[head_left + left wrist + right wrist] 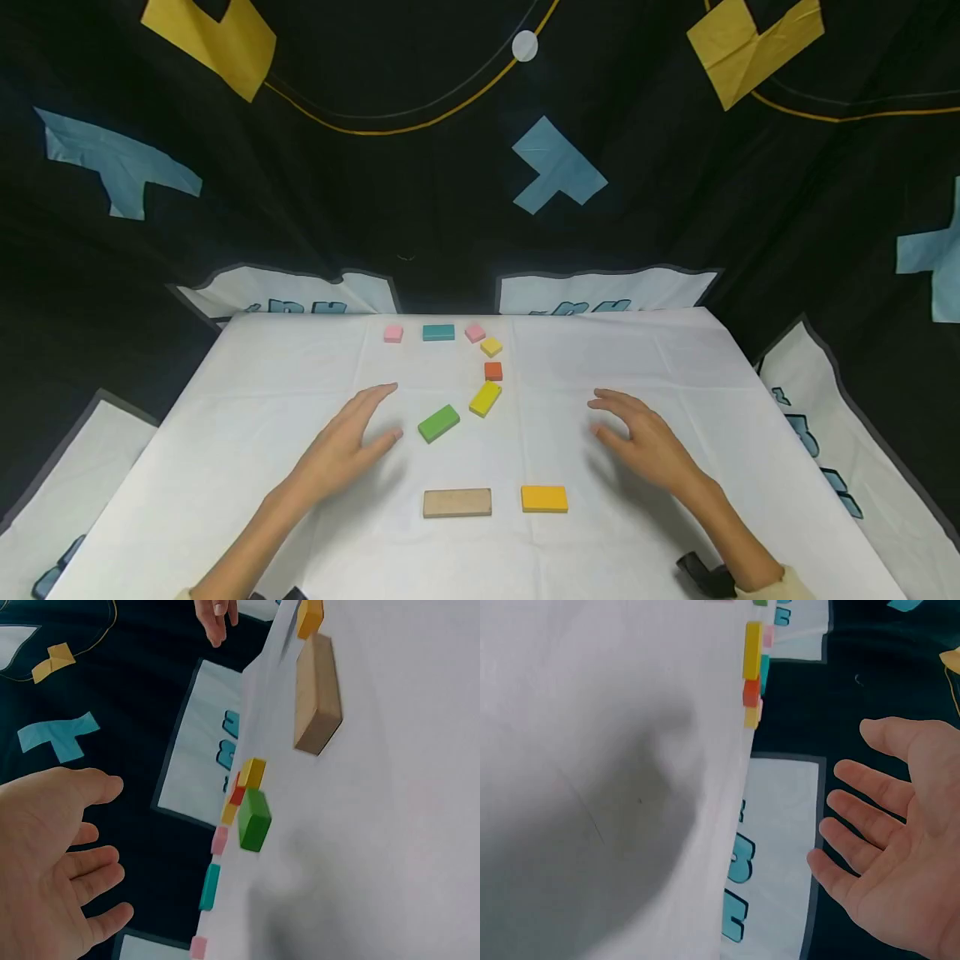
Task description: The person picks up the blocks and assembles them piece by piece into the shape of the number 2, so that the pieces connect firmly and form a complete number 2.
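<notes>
My left hand point(341, 446) hovers over the white table with relaxed fingers, holding nothing. Nearest to it lies a green block point(438, 423), just right of the thumb. On the other side my right hand point(645, 442) is also held above the cloth, fingers loosely spread and nothing in them. Between the hands a bright yellow block point(485, 399) lies aslant, its far end close to an orange-red block point(492, 371). Closer to the body are a long tan wooden block point(457, 503) and an amber block point(544, 499), side by side with a gap between.
Toward the far edge sit a pale yellow block point(491, 347), a pink block point(475, 332), a teal block point(438, 332) and another pink block point(393, 334). The white tablecloth point(600, 550) has faint creases. Behind it hangs a dark curtain point(420, 225) with taped shapes.
</notes>
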Demonstrator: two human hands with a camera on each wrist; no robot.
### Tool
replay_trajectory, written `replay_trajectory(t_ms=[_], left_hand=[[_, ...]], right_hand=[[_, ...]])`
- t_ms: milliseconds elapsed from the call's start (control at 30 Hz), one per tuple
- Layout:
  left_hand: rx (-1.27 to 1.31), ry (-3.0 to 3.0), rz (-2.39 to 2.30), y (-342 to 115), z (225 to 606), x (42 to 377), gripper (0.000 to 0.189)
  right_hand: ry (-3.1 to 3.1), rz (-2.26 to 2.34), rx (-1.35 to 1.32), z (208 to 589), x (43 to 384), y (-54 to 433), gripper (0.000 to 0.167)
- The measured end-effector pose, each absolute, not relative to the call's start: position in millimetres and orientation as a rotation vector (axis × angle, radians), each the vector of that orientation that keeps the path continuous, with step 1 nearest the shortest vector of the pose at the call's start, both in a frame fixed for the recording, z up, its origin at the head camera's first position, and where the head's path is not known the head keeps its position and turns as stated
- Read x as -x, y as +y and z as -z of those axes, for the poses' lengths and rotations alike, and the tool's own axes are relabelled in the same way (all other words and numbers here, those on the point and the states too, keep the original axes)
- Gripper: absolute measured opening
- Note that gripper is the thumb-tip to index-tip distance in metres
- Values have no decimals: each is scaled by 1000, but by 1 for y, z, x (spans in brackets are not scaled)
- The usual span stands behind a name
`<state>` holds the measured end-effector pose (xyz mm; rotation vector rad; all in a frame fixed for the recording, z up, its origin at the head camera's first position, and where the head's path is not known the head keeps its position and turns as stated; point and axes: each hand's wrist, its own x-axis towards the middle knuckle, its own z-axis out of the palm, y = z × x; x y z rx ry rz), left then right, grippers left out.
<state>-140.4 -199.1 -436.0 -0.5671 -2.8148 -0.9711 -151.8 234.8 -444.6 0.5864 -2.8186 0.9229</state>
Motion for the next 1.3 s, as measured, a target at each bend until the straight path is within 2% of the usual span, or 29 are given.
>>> replay_trajectory(t_ms=[200, 600, 1067, 1300], left_hand=[[603, -2807, 1075, -191, 444, 136, 59], [778, -2777, 1295, -174, 462, 124, 47], [851, -2901, 1436, -161, 481, 107, 54], [886, -2939, 1437, -154, 488, 100, 57]], right_hand=[[-2807, -1084, -583, 448, 148, 229, 32], [-2833, -1516, -583, 462, 140, 220, 38], [-2959, -1821, -650, 472, 127, 210, 47], [-3000, -1799, -770, 481, 121, 204, 43]])
